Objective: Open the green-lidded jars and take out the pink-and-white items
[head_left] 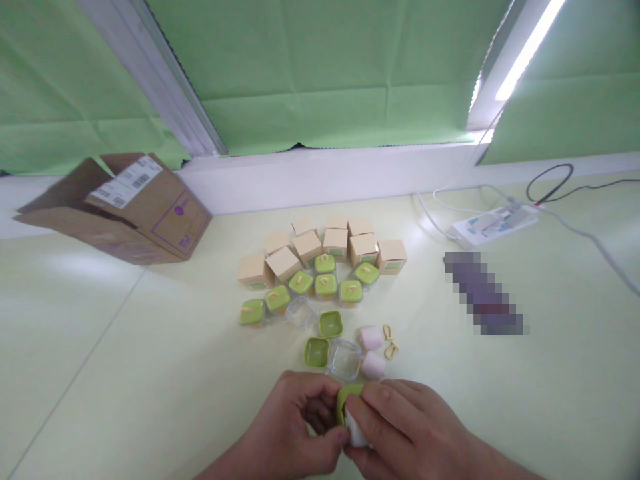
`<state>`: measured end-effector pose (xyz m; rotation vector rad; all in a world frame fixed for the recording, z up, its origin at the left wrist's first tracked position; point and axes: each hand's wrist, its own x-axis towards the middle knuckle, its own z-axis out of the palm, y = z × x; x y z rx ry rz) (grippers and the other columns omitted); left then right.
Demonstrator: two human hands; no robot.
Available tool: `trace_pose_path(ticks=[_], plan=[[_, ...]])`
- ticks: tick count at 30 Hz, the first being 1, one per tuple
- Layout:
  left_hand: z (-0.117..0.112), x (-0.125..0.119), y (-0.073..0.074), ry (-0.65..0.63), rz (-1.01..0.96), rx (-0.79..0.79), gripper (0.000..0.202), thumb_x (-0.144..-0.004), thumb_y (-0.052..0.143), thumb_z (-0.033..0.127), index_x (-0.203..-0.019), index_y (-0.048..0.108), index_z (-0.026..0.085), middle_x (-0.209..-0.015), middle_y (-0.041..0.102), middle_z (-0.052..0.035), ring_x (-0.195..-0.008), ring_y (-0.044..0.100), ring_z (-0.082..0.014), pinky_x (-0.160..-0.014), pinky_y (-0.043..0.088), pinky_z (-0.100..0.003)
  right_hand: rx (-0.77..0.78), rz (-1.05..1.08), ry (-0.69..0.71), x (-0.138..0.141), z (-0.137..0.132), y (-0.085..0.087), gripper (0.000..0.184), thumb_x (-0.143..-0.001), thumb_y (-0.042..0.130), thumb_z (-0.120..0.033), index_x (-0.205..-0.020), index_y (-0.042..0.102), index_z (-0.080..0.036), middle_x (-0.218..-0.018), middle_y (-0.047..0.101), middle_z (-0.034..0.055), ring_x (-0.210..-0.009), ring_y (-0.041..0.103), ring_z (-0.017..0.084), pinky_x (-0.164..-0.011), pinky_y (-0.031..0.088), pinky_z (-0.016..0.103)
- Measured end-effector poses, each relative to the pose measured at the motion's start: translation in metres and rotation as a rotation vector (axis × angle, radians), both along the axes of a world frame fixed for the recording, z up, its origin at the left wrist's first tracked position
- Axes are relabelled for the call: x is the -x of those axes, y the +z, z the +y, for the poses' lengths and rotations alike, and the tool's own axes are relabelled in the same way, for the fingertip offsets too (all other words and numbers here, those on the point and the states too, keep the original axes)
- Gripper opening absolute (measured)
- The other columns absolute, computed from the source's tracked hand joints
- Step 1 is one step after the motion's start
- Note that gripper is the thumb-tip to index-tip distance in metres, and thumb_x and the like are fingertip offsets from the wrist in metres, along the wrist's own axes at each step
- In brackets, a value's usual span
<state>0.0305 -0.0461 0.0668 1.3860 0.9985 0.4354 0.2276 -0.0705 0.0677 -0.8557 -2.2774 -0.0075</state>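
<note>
At the bottom centre, my left hand (pixel 300 427) grips a small green lid (pixel 342 404) between thumb and fingers. My right hand (pixel 415 427) is closed over the other side, its fingers on a white piece (pixel 356 433) lying against the lid's inner side. My fingers hide much of both, so the white piece's kind is unclear. Just beyond are a clear square container (pixel 345 361), green square lids (pixel 317 353) turned hollow side up, and pale pink cylindrical pieces (pixel 373 365). Small yellow loops (pixel 391 351) lie to their right.
Several clear jars with green lids (pixel 326 285) form a group, with another clear container (pixel 301 312) in front. Small cardboard boxes (pixel 284 264) stand behind. A large open carton (pixel 150 213) is at left; a power strip (pixel 495 225) and a blurred dark object (pixel 483 293) are at right.
</note>
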Motion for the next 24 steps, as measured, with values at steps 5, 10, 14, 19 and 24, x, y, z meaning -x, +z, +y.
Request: trace_pose_path(ticks=[5, 10, 14, 19, 24], plan=[[0.002, -0.001, 0.002, 0.004, -0.019, 0.050, 0.010, -0.062, 0.067, 0.014, -0.072, 0.065, 0.011, -0.057, 0.061, 0.0014, -0.050, 0.053, -0.0077, -0.050, 0.043, -0.016, -0.004, 0.026, -0.023, 0.000, 0.000, 0.001, 0.022, -0.092, 0.049, -0.024, -0.093, 0.067, -0.011, -0.073, 0.069, 0.0046, -0.063, 0.066, 0.015, -0.059, 0.057, 0.025], [0.001, 0.002, -0.001, -0.013, -0.026, 0.019, 0.017, -0.065, 0.071, 0.017, -0.079, 0.066, 0.011, -0.061, 0.062, 0.0007, -0.053, 0.055, -0.0080, -0.052, 0.044, -0.016, -0.033, 0.067, -0.051, 0.000, -0.001, 0.004, 0.024, -0.095, 0.045, -0.026, -0.092, 0.065, -0.012, -0.075, 0.071, 0.0056, -0.064, 0.067, 0.015, -0.057, 0.057, 0.025], [-0.004, 0.009, -0.013, 0.074, -0.076, -0.184, 0.049, -0.067, 0.076, 0.017, -0.114, 0.062, 0.017, -0.076, 0.063, 0.0003, -0.060, 0.062, -0.0106, -0.056, 0.051, -0.019, -0.009, 0.090, -0.076, -0.001, 0.001, 0.007, 0.025, -0.097, 0.045, -0.029, -0.096, 0.063, -0.013, -0.078, 0.072, 0.0060, -0.069, 0.070, 0.015, -0.059, 0.057, 0.023], [-0.006, 0.017, -0.017, 0.034, -0.173, -0.405, 0.054, -0.076, 0.074, 0.015, -0.126, 0.056, 0.025, -0.090, 0.063, -0.0016, -0.070, 0.065, -0.0115, -0.063, 0.056, -0.021, 0.030, 0.146, -0.093, -0.004, 0.002, 0.006, 0.028, -0.098, 0.046, -0.036, -0.098, 0.062, -0.012, -0.081, 0.073, 0.0079, -0.071, 0.071, 0.016, -0.060, 0.058, 0.023], [-0.008, 0.021, -0.017, -0.011, -0.140, -0.471, 0.066, -0.072, 0.076, 0.012, -0.131, 0.050, 0.025, -0.100, 0.060, -0.0046, -0.074, 0.065, -0.0133, -0.065, 0.060, -0.024, 0.111, 0.180, -0.095, -0.005, 0.002, 0.003, 0.032, -0.098, 0.047, -0.042, -0.094, 0.063, -0.014, -0.078, 0.071, 0.0078, -0.066, 0.069, 0.016, -0.058, 0.059, 0.023]])
